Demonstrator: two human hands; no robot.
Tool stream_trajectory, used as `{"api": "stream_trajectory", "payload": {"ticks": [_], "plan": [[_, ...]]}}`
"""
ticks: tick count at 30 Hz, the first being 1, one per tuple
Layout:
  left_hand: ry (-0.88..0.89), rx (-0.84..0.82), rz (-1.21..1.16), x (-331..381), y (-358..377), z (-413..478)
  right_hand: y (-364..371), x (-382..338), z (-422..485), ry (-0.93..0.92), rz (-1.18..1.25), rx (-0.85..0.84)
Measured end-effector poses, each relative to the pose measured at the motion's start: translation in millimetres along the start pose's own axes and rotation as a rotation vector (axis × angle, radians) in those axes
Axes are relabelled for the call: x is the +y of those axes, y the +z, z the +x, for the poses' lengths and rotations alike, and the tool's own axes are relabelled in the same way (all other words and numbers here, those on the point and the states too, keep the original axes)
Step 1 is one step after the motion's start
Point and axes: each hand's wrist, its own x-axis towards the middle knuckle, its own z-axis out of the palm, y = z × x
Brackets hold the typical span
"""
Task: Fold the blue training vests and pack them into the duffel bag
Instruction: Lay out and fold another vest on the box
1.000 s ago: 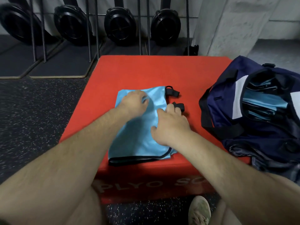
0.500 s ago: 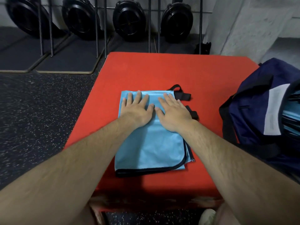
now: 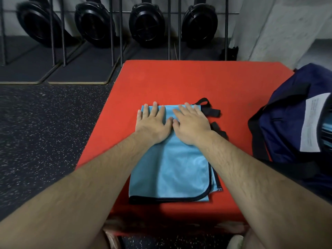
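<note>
I read vest (image 3: 170, 169): light blue, black-trimmed, folded flat, middle of red box (image 3: 179, 81), black straps (image 3: 210, 109) at its far right corner | duffel bag (image 3: 280, 126): navy, open, right of it, blue fabric (image 3: 327, 129) inside.

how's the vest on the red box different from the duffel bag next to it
Colour: the vest is light blue with black trim; the bag is navy with a white panel.
Shape: the vest lies folded flat on the red box; the bag stands bulky at its right edge.
Contact: the left hand and right hand press flat on the vest; neither touches the bag.
Both are fabric with black straps.
</note>
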Motion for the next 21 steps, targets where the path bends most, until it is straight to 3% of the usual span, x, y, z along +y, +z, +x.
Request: {"api": "stream_trajectory", "payload": {"ticks": [6,9,11,15,21], "plan": [[-0.095,0.033,-0.006,-2.2,-1.5,4.4,3.2,16.0,3.5,0.129,0.063,-0.06],[0.058,0.107,0.032,8.8,-2.7,-3.3,0.6,4.2,0.0,0.044,-0.049,0.023],[0.14,0.058,-0.036,14.4,0.6,-8.3,2.8,-0.2,-3.4,-0.026,-0.023,0.027],[0.057,0.0,-0.028,7.7,5.3,-4.9,9.1,9.2,-8.3,0.06,0.132,-0.06],[-0.013,-0.003,-0.034,7.8,1.0,-8.3,5.1,7.7,-10.8,0.094,0.103,-0.045]]}}
